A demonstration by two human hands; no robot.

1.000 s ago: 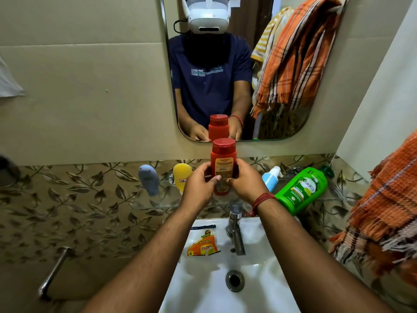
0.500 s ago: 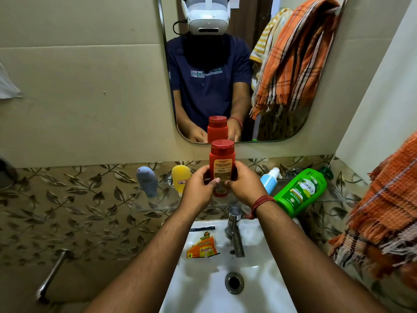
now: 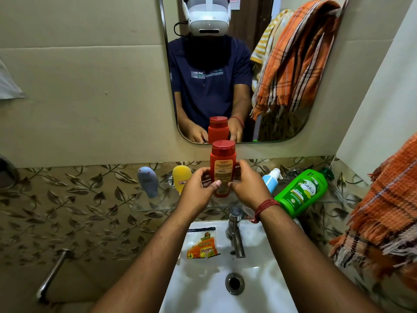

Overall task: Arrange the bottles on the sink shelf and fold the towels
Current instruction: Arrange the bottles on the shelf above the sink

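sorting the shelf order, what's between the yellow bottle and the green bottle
In the head view, the red bottle, gripped by the left hand and right hand, then a blue-and-white pump bottle, stand between the yellow bottle and the tilted green bottle.

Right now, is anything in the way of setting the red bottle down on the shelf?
Nothing visible. Both hands hold the red bottle upright over the gap between the yellow bottle and the blue pump bottle.
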